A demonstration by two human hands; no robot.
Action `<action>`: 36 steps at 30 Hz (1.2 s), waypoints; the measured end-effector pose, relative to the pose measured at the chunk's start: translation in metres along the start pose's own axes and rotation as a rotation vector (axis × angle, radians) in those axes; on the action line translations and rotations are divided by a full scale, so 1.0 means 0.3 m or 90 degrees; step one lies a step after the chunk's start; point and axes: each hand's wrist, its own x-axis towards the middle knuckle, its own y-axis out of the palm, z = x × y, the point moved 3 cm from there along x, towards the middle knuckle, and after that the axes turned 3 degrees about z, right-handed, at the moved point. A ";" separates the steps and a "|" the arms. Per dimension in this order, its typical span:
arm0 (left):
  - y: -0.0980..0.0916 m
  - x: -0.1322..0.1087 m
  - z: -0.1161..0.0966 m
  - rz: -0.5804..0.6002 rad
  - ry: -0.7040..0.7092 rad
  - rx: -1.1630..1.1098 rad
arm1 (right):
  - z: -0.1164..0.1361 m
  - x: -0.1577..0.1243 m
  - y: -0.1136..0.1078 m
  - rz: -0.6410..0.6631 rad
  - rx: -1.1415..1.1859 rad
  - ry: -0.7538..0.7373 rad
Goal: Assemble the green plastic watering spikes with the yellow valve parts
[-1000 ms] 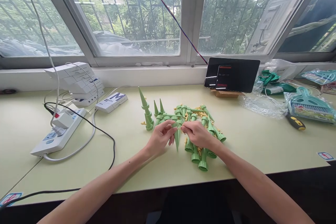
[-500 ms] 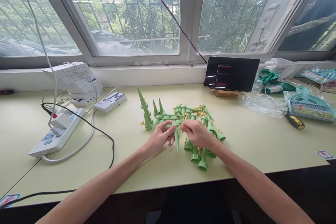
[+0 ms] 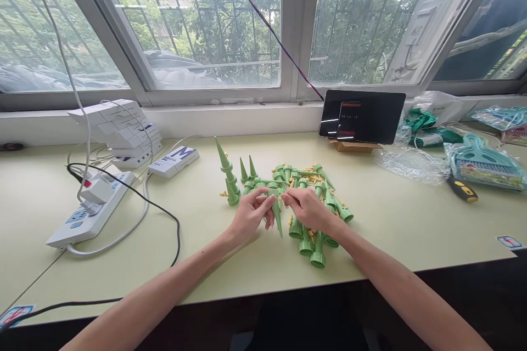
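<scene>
My left hand (image 3: 251,213) is closed on a green plastic watering spike (image 3: 277,218), its tip pointing down toward me. At the side of that spike, my right hand (image 3: 307,208) pinches with thumb and forefinger; what sits between the fingertips is too small and covered to make out. Behind and right of my hands lies a pile of green spikes (image 3: 318,258) with round threaded caps, mixed with small yellow valves (image 3: 312,236). To the left, several spikes (image 3: 224,162) stand point up, some with yellow pieces at their sides.
A tablet (image 3: 370,115) with a phone leaning on it stands at the back. On the left are a power strip (image 3: 90,214), cables, stacked white boxes (image 3: 119,129) and one box (image 3: 175,161). Bagged brushes (image 3: 486,164) and a screwdriver (image 3: 463,189) lie right.
The held spike has tilted slightly, its tip shifting a little right and up. My right fingertips stay close beside it; the pile looks the same.
</scene>
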 end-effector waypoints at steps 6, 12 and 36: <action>-0.002 0.009 -0.015 -0.025 0.005 -0.011 | 0.010 0.005 -0.006 -0.039 0.063 0.041; 0.004 0.003 -0.024 -0.014 0.017 -0.015 | 0.014 0.004 -0.010 -0.043 0.063 0.024; -0.001 -0.014 -0.020 0.007 0.049 -0.016 | 0.014 -0.008 -0.018 -0.021 0.048 -0.052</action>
